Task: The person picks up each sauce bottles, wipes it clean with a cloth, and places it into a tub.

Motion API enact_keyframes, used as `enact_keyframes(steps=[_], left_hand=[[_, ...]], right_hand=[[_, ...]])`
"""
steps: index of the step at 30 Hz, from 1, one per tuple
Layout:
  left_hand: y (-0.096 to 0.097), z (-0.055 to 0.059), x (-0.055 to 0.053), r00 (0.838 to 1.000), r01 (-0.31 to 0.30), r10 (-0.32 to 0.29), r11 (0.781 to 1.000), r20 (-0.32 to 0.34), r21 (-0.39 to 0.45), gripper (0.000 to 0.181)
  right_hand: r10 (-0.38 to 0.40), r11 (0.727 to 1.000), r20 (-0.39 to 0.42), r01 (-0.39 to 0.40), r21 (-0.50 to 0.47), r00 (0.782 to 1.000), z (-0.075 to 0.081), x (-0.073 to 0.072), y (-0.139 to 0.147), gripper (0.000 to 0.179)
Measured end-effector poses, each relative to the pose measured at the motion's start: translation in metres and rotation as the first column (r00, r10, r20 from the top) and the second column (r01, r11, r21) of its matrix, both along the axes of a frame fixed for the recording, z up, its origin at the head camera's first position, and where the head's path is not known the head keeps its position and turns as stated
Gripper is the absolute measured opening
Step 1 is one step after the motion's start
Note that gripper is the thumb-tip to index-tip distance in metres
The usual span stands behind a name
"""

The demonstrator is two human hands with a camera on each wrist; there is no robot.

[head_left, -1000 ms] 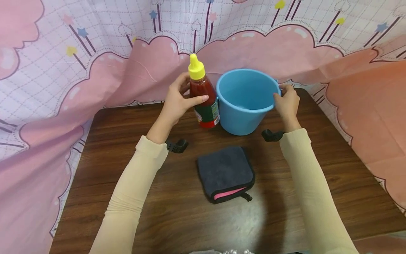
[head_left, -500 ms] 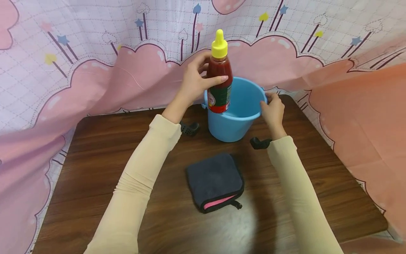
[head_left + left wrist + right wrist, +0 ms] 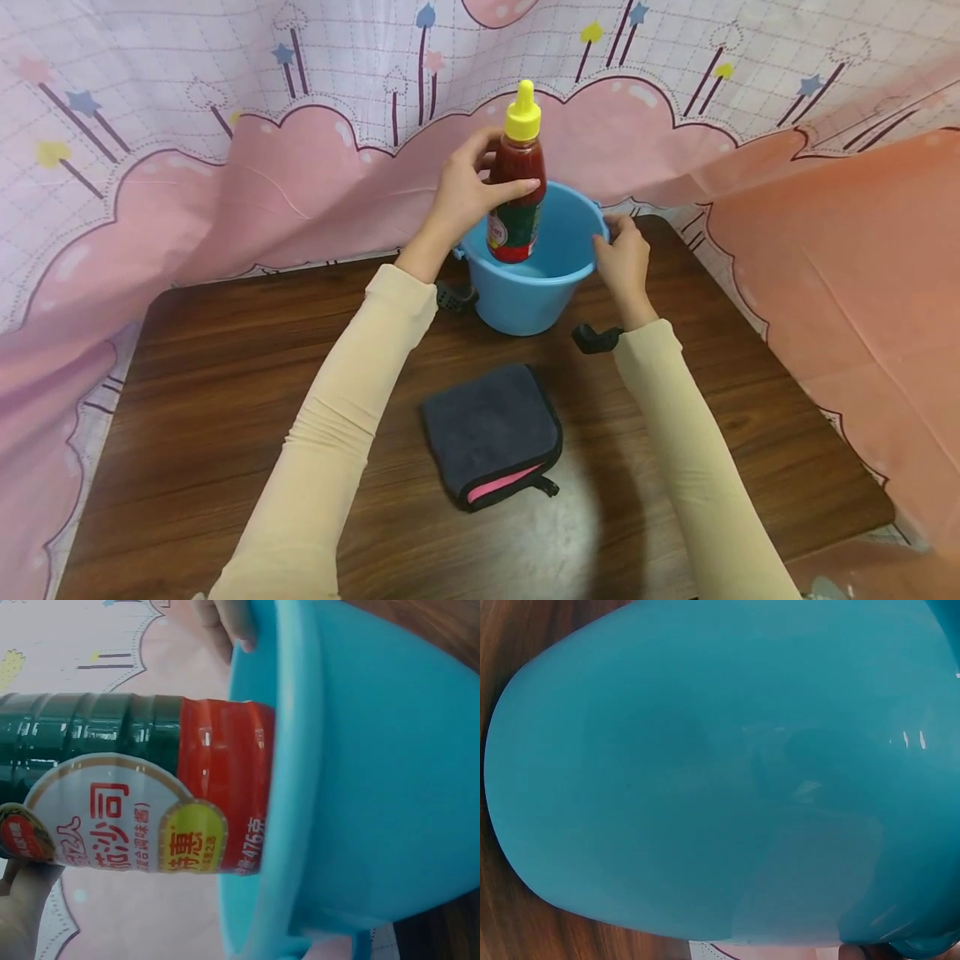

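My left hand [image 3: 468, 187] grips a ketchup bottle [image 3: 517, 196] with red sauce, a green label and a yellow nozzle cap. The bottle is upright, its lower end at the mouth of a blue bucket [image 3: 525, 304]. In the left wrist view, the bottle's red base [image 3: 225, 787] lies just past the bucket's rim [image 3: 289, 787]. On the bucket's right side, my right hand [image 3: 626, 258] pinches the rim. The right wrist view is filled mostly by the bucket's outer wall [image 3: 667, 787].
A folded dark grey cloth [image 3: 491, 433] with a pink inside lies in front of the bucket on the wooden table [image 3: 240, 400]. Patterned pink and white fabric [image 3: 300, 192] hangs along the back and sides.
The left hand has lifted the ketchup bottle from beside the bucket and carried it right, over the bucket's mouth. The right hand keeps hold of the rim. The head view has shifted.
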State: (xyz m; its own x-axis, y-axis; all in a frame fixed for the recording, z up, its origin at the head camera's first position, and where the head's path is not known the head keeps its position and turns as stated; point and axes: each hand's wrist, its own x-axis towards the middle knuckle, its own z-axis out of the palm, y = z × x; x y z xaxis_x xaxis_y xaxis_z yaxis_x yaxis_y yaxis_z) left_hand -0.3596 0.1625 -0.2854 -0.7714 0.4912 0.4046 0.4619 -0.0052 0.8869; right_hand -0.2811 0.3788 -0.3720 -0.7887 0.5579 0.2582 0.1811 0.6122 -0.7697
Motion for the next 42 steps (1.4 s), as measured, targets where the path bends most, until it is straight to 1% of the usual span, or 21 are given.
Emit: enact_keyframes(steps=[4,8,12,17,20,23,28,31,34,38,41,42], left_hand=[[0.007,-0.009,-0.002,1.000,-0.017,0.017,1.000,-0.011,-0.016,0.060],[0.018,-0.019,-0.005,0.998,-0.042,0.039,0.996,-0.039,-0.080,0.061],[0.024,-0.027,-0.005,0.997,-0.062,0.051,0.981,-0.061,-0.186,0.063],[0.031,-0.038,-0.006,0.996,-0.081,0.065,0.959,-0.067,-0.271,0.064],[0.038,-0.042,-0.007,0.995,-0.093,0.073,0.938,-0.072,-0.333,0.065],[0.046,-0.045,-0.009,0.993,-0.103,0.074,0.907,-0.087,-0.407,0.065],[0.055,-0.048,-0.010,0.992,-0.116,0.071,0.861,-0.108,-0.496,0.063],[0.060,-0.051,-0.011,0.994,-0.101,0.068,0.838,-0.079,-0.536,0.064],[0.063,-0.054,-0.011,0.996,-0.085,0.075,0.827,-0.040,-0.556,0.064],[0.066,-0.059,-0.012,0.992,-0.093,0.122,0.823,0.015,-0.560,0.063],[0.067,-0.062,-0.012,0.986,-0.109,0.163,0.813,0.044,-0.572,0.064],[0.067,-0.062,-0.012,0.984,-0.112,0.171,0.806,0.047,-0.581,0.063]], right_hand=[[0.005,1.000,0.001,-0.005,-0.006,1.000,-0.001,0.000,-0.001,0.038],[0.004,1.000,-0.009,-0.004,-0.002,1.000,-0.001,0.000,-0.002,0.037],[0.008,1.000,-0.014,-0.008,0.006,1.000,-0.001,-0.001,-0.002,0.037],[0.011,1.000,-0.007,-0.011,0.013,1.000,0.001,0.000,-0.003,0.038],[0.009,1.000,0.000,-0.009,0.025,1.000,0.001,0.001,-0.003,0.038],[0.007,1.000,0.003,-0.007,0.029,1.000,0.001,0.002,-0.003,0.038],[0.005,1.000,0.006,-0.005,0.029,1.000,0.002,0.003,-0.003,0.038],[0.001,1.000,0.004,-0.001,0.031,1.000,0.002,0.003,-0.002,0.038],[-0.004,0.999,0.011,0.004,0.033,1.000,0.002,0.003,-0.001,0.038],[-0.005,1.000,0.013,0.004,0.030,1.000,0.001,0.003,0.000,0.038],[-0.002,1.000,0.011,0.002,0.026,1.000,0.002,0.003,0.000,0.038],[-0.002,1.000,0.013,0.001,0.023,1.000,0.002,0.003,0.001,0.038]])
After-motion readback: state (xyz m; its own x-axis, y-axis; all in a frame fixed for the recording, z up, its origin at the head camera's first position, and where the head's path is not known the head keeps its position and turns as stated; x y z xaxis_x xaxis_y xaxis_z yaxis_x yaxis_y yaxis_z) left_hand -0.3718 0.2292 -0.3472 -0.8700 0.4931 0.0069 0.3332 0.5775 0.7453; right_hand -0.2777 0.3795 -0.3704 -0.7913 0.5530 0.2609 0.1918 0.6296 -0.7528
